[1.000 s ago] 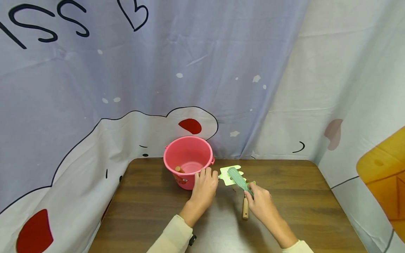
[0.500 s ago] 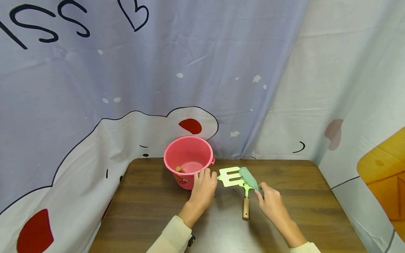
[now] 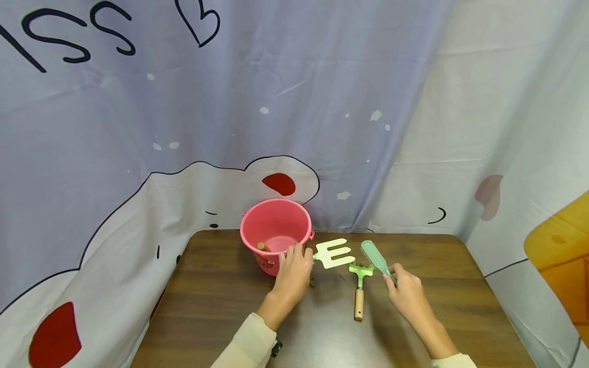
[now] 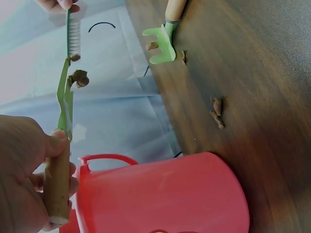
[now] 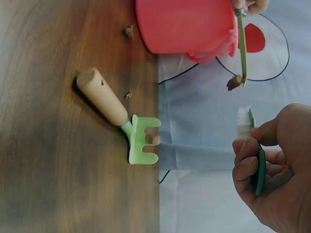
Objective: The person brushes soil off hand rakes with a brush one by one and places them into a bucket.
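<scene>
My left hand (image 3: 293,273) grips the wooden handle of a pale green garden fork (image 3: 323,254) beside the pink bucket (image 3: 276,220). Brown, soil-like clumps (image 4: 79,77) show at the fork's tines in the left wrist view. To the right, my right hand (image 3: 408,291) holds a green brush (image 3: 375,255) by its handle, its white bristles facing the fork. A gap separates brush head and fork tines in the right wrist view. Below them on the table lies a small green hand rake (image 3: 359,305) with a wooden handle.
Brown crumbs (image 4: 216,111) lie scattered on the wooden table (image 3: 221,317), and a brown lump (image 5: 153,140) sits between the rake's prongs. A wooden handle end (image 3: 263,246) shows inside the bucket. A printed curtain (image 3: 294,102) hangs behind the table's back edge.
The brush has moved right, from over the fork's tines to clear of them in the head view. The fork's face has tilted slightly, and the rake underneath shows more fully.
</scene>
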A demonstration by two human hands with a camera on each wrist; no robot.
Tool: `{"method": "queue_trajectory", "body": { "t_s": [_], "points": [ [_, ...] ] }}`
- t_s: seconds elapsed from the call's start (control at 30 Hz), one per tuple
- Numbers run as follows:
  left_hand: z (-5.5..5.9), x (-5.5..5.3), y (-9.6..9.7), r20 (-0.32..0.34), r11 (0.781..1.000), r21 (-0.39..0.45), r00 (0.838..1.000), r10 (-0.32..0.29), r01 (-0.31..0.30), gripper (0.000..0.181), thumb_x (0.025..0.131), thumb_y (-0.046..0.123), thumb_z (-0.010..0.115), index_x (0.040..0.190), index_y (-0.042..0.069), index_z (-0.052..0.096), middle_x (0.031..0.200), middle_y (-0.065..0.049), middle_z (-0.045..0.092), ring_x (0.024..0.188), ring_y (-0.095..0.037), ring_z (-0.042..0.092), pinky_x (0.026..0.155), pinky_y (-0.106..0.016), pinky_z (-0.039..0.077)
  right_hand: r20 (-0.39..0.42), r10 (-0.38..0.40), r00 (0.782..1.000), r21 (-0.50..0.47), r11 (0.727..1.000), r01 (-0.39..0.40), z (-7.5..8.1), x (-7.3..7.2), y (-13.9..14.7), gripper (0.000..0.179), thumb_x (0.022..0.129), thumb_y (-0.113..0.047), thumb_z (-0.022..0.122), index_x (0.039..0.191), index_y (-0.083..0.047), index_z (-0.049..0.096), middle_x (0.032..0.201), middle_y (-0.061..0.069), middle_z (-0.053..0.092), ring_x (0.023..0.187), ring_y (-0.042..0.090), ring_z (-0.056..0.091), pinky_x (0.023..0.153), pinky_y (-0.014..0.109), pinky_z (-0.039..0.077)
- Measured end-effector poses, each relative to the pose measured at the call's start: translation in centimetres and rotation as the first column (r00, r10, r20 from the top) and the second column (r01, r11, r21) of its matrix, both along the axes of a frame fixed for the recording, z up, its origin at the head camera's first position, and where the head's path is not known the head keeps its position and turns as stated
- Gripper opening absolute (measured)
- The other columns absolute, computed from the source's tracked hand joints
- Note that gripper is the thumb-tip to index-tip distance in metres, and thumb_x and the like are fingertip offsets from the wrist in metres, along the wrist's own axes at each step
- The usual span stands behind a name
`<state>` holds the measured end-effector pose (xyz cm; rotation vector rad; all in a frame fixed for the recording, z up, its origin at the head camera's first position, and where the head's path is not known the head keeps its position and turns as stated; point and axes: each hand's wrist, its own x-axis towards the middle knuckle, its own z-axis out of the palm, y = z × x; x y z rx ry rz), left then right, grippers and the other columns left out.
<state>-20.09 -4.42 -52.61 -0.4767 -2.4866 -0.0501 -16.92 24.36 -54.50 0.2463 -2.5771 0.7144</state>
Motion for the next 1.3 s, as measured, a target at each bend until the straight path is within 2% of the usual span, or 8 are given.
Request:
{"method": "queue_trajectory", "body": {
  "t_s": [0.2,0.43,0.63,0.77,0.9,1.07,1.3],
  "points": [
    [0.0,-0.1,0.2,0.023,1.0,-0.01,1.0,-0.004,0.004,0.012,0.089,0.009,0.071,0.092,0.011,0.059,0.092,-0.008,0.059,0.085,-0.026,0.055,0.069,-0.037,0.034,-0.011,0.037,0.999,-0.023,0.999,-0.038,1.1,0.3,-1.4,0.014,0.089,-0.001,0.075,0.099,0.001,0.066,0.076,0.006,0.068,0.065,0.015,0.058,0.057,0.035,0.048],
    [-0.2,-0.1,0.7,0.005,0.999,-0.036,1.0,-0.002,0.003,0.01,0.087,0.01,0.07,0.092,0.012,0.062,0.09,-0.008,0.058,0.089,-0.026,0.057,0.069,-0.038,0.037,0.074,0.106,0.992,-0.058,0.993,-0.102,1.7,1.0,-4.4,0.016,0.091,-0.002,0.073,0.104,0.004,0.066,0.085,0.011,0.072,0.072,0.015,0.067,0.058,0.027,0.055],
    [-0.4,0.0,1.1,0.015,0.998,-0.06,1.0,0.01,-0.009,0.006,0.09,0.01,0.067,0.092,0.013,0.063,0.092,-0.008,0.06,0.089,-0.026,0.057,0.072,-0.039,0.039,0.037,0.138,0.99,-0.056,0.989,-0.135,1.7,1.4,-6.7,0.016,0.089,-0.001,0.076,0.101,0.002,0.066,0.082,0.01,0.07,0.071,0.015,0.065,0.058,0.028,0.054],
    [-0.4,0.0,1.2,-0.007,0.997,-0.08,1.0,0.022,-0.023,0.005,0.09,0.009,0.065,0.093,0.014,0.063,0.092,-0.007,0.06,0.087,-0.026,0.057,0.072,-0.039,0.04,0.026,0.163,0.986,-0.047,0.986,-0.161,1.7,1.7,-7.6,0.017,0.087,0.0,0.078,0.098,-0.001,0.065,0.08,0.008,0.068,0.069,0.014,0.062,0.056,0.026,0.052],
    [-0.5,0.0,1.3,-0.038,0.995,-0.093,0.999,0.025,-0.028,0.006,0.089,0.01,0.065,0.092,0.014,0.063,0.091,-0.007,0.06,0.085,-0.025,0.056,0.071,-0.038,0.039,0.012,0.163,0.987,-0.026,0.986,-0.162,1.4,1.7,-7.9,0.018,0.085,0.001,0.079,0.095,-0.002,0.064,0.082,0.011,0.071,0.071,0.018,0.067,0.056,0.026,0.054],
    [-0.6,0.0,1.3,-0.051,0.995,-0.095,0.998,0.021,-0.026,0.005,0.088,0.01,0.065,0.09,0.014,0.062,0.088,-0.006,0.059,0.083,-0.024,0.055,0.069,-0.038,0.038,-0.018,0.146,0.989,-0.005,0.989,-0.146,1.1,1.4,-7.4,0.02,0.083,0.001,0.08,0.095,-0.001,0.064,0.085,0.012,0.073,0.075,0.024,0.071,0.06,0.035,0.058],
    [-0.6,0.1,1.3,-0.062,0.995,-0.1,0.998,0.016,-0.022,0.011,0.086,0.009,0.07,0.089,0.014,0.061,0.087,-0.006,0.058,0.081,-0.024,0.054,0.069,-0.037,0.036,0.006,0.117,0.993,-0.011,0.993,-0.117,0.7,1.1,-5.8,0.017,0.087,0.0,0.077,0.099,0.003,0.066,0.091,0.021,0.074,0.078,0.03,0.074,0.061,0.036,0.06]
  ]
}}
